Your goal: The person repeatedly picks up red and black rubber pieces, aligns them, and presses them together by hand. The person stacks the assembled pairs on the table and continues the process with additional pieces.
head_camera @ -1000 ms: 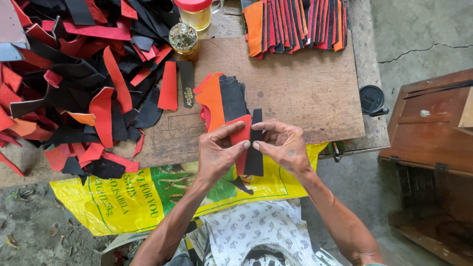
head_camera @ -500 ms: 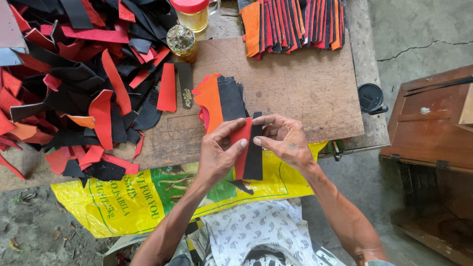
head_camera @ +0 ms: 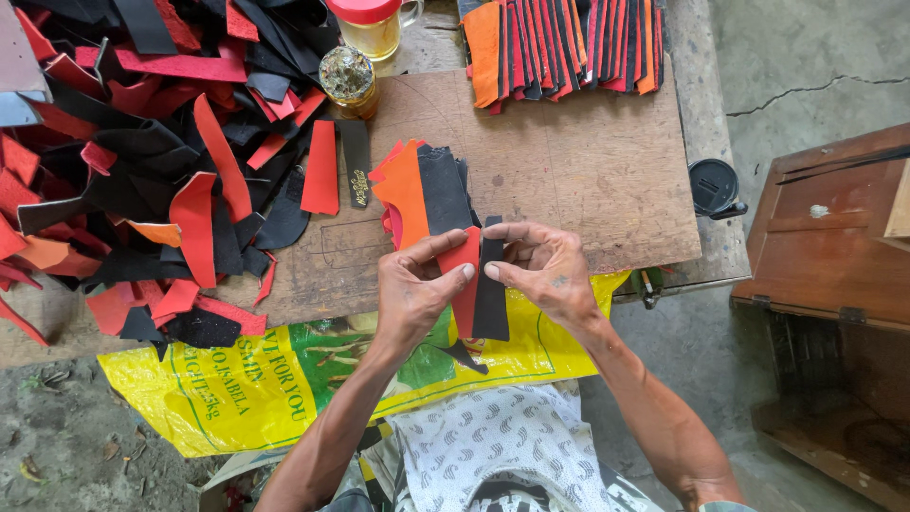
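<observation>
Red-lidded jar (head_camera: 374, 27) beyond hands: yellowish liquid inside. Left hand (head_camera: 412, 289) pinching red strip (head_camera: 465, 284); right hand (head_camera: 548, 273) pinching black strip (head_camera: 491, 299), strips touching edge to edge.

Left hand (head_camera: 412, 289) and right hand (head_camera: 550, 270) close together over the wooden surface (head_camera: 578, 180), fingers (head_camera: 455, 275) pinching a red strip (head_camera: 465, 301) and a black strip (head_camera: 491, 301) side by side, touching. Behind them, a small stack of orange and black pieces (head_camera: 422, 185). At far left, a loose heap of red and black scraps (head_camera: 161, 161).
</observation>
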